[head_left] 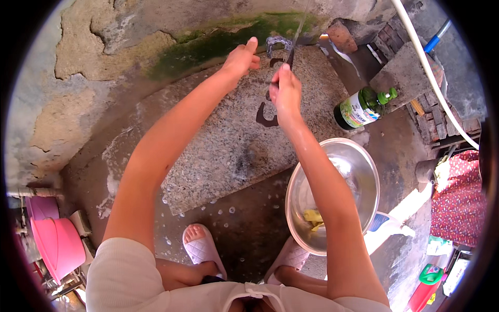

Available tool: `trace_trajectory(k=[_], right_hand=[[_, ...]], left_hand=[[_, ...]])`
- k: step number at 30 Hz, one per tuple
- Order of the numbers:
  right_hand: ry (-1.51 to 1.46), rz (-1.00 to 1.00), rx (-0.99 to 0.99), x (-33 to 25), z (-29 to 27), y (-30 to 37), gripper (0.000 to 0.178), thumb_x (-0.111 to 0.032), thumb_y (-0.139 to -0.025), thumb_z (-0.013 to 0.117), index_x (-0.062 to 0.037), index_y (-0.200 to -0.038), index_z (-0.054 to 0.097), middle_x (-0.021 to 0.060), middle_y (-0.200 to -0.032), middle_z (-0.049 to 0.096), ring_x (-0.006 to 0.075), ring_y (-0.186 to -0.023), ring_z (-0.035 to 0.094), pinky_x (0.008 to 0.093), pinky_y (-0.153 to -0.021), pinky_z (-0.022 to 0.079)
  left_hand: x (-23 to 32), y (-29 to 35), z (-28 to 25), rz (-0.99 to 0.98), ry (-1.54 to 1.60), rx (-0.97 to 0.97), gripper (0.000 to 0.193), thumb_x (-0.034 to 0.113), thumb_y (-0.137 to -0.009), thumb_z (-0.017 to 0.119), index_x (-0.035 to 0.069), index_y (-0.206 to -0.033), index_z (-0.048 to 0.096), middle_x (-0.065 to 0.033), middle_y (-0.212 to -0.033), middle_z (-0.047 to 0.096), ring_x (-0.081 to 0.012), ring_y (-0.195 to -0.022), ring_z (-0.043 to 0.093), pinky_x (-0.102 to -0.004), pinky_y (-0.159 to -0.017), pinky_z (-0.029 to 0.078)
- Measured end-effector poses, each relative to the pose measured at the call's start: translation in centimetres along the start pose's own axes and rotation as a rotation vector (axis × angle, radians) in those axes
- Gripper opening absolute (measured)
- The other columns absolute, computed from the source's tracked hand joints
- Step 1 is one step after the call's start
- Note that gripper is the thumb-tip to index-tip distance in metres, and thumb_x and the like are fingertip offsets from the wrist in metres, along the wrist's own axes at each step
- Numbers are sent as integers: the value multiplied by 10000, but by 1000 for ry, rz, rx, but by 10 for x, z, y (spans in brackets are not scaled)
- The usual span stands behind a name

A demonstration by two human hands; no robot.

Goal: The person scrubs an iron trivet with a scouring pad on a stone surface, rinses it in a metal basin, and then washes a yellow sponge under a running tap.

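My right hand (286,93) is closed around a long thin dark tool (291,55), whose narrow greyish end points up and away from me. Curved dark pieces (267,117) show beside this hand over the slab; whether they belong to the tool I cannot tell. To the left, my left hand (241,61) is raised with the thumb stretched out and the fingers loosely bent, seemingly holding nothing. Both hands are over the far part of a wet speckled stone slab (218,140). A clear, shiny patch like splashing water (278,43) shows between them at the wall.
A green pump bottle (358,108) lies tilted right of the slab. Nearer stands a metal basin (332,148) with a yellow thing (313,216) inside. A white hose (423,57) hangs at right. Pink tubs (57,244) are at left. A mossy wall (192,52) bounds the far side.
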State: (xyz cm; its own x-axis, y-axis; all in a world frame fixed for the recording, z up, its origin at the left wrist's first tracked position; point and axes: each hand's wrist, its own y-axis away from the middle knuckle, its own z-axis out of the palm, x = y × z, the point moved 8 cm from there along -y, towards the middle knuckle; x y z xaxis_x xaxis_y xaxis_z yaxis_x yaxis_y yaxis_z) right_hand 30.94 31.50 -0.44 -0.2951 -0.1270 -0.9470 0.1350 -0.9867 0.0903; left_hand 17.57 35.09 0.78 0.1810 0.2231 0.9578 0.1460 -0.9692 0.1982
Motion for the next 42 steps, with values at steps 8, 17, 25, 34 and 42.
trace_trajectory(k=[8,17,25,34,42], right_hand=[[258,-216,-201,8,10,42,451,-406,-927,351,-34,-712,488,10,-555,470,72,-507,474,237,-457,381],[-237,289,102,-1,-12,-3,390,-479,-873,430,-136,-689,406,-69,-475,258,65,-393,228,243,-389,179],[-231,138,-37,0,-15,5,452,-483,-888,404,-77,-697,459,-41,-458,298,65,-351,240,219,-338,175],[211,14,-189,14,-31,49,513,-475,-889,418,-76,-569,466,-19,-472,380,59,-402,331,210,-383,234],[-291,50,-212,-4,-56,50,482,-471,-915,324,-125,-579,313,-40,-450,237,75,-399,205,246,-408,148]], left_hand=[[5,6,24,54,357,-98,366,404,-875,475,47,-867,556,3,-627,486,-78,-562,444,-240,-549,401],[27,40,55,348,358,-72,241,207,-845,533,67,-650,512,12,-636,508,-67,-621,450,-239,-569,382],[29,19,24,405,-74,293,335,348,-860,469,36,-964,532,-126,-1056,487,-277,-989,448,-381,-855,357],[51,13,25,434,-301,-529,379,396,-898,396,135,-1035,634,-47,-1203,520,-171,-1160,419,-306,-994,263],[54,-7,51,496,-1197,-128,478,449,-914,309,102,-1124,561,-28,-1044,607,-227,-1062,515,-350,-934,345]])
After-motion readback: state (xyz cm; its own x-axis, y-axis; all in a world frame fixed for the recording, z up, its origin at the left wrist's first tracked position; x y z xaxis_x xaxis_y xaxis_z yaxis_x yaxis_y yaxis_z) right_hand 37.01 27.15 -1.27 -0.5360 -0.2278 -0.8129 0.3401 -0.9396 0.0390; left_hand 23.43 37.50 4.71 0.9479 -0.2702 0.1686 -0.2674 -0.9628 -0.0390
